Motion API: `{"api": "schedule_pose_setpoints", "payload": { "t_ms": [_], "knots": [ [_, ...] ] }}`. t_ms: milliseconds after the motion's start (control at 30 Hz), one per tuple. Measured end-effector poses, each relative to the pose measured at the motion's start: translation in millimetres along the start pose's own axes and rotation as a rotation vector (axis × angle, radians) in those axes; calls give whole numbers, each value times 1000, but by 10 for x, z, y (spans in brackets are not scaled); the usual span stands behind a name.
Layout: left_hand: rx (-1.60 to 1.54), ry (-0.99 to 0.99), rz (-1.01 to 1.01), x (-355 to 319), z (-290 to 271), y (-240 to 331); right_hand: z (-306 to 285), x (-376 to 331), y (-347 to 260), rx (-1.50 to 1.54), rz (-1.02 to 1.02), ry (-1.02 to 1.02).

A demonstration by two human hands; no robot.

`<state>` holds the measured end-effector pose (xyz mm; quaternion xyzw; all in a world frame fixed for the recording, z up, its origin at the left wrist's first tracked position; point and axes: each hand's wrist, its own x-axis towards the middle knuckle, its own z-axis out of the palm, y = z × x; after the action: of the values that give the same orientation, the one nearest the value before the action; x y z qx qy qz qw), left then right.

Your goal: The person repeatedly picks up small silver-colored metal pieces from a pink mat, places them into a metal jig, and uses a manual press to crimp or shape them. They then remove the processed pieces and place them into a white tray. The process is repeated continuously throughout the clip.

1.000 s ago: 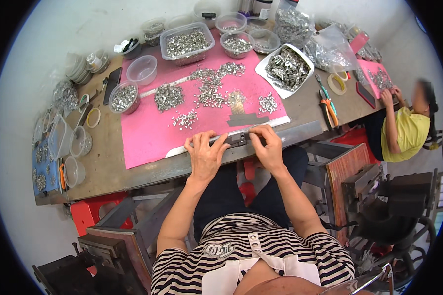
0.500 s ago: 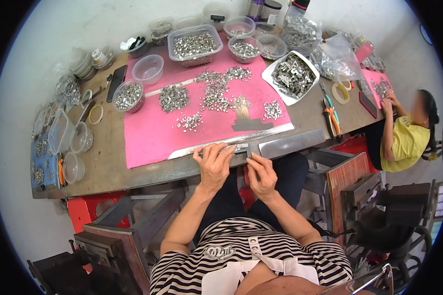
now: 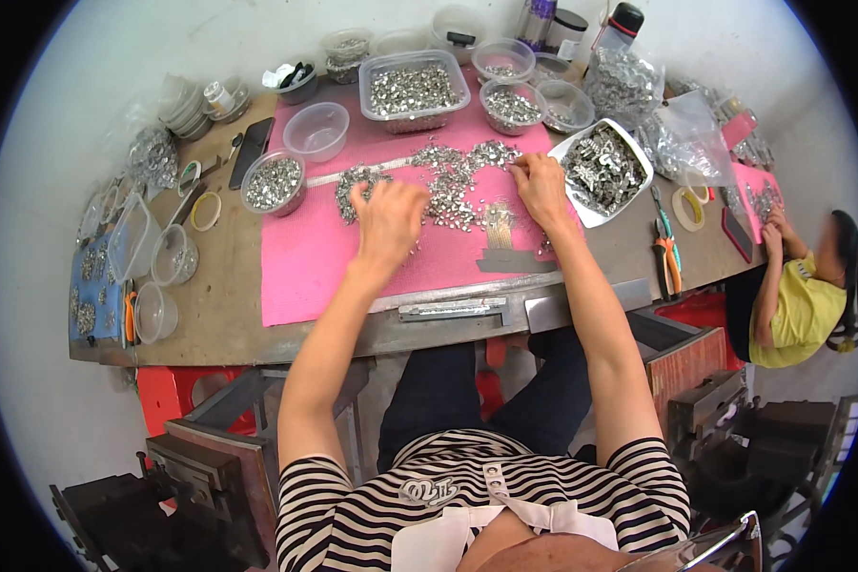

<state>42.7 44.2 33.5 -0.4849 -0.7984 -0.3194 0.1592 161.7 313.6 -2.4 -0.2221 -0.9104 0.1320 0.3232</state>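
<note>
My left hand hovers with bent fingers at the left pile of small silvery metal pieces. Its fingertips are partly hidden, so I cannot see whether it grips one. The thumb and fingers of my right hand are pinched together by the right end of the larger heap of metal pieces; whatever is between them is too small to make out. On the table's front edge lies a narrow metal jig, with neither hand on it. Thin gold-coloured pins stand in a row against a dark grey strip on the pink mat.
Tubs of metal pieces line the back, and a white tray of darker parts sits to the right. Pliers and a tape roll lie farther right. Beyond them a person in a yellow top works at another pink mat.
Both hands have let go of the metal jig at the table edge and reached forward over the mat, left to the left pile, right to the larger heap. The view has shifted slightly.
</note>
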Motion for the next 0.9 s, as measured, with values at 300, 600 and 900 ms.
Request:
{"api": "schedule_pose_setpoints", "payload": {
  "t_ms": [300,600,900],
  "knots": [
    [61,-177,-164,456,396,-418,-122,-26,29,54,-48,-99],
    [260,22,93,435,631,-514,-110,64,20,103,-23,-80],
    [261,32,174,437,645,-556,-38,-9,-62,-97,-147,-49]
  ]
}}
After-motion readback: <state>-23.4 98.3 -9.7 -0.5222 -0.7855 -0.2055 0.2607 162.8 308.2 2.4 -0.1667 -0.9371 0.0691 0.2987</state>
